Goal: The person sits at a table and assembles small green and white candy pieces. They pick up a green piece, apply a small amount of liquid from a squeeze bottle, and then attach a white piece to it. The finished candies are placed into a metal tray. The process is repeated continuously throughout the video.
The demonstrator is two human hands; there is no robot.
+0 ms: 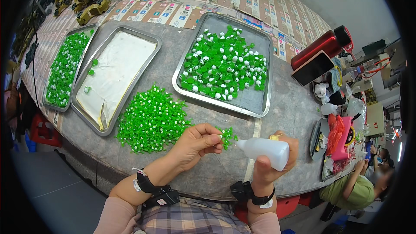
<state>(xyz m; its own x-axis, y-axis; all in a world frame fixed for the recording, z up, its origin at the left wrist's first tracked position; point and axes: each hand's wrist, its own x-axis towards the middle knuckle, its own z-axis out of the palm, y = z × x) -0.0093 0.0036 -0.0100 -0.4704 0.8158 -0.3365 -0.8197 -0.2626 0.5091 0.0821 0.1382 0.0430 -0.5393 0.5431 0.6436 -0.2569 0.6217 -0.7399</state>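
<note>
My right hand is wrapped round a translucent white squeeze bottle, tilted on its side. Its thin nozzle points left, toward my left hand. The thumb and forefinger of that hand are pinched together; whatever is between them is too small to make out. Just beyond the fingertips lies a little cluster of green pieces. To the left of this hand spreads a large heap of small green pieces with white spots, loose on the grey-covered table.
A metal tray at the back holds green-and-white round pieces. Leftward, a paper-lined tray carries a few green bits, beside a narrower full tray. A phone leans by a red bottle. Another person sits at right.
</note>
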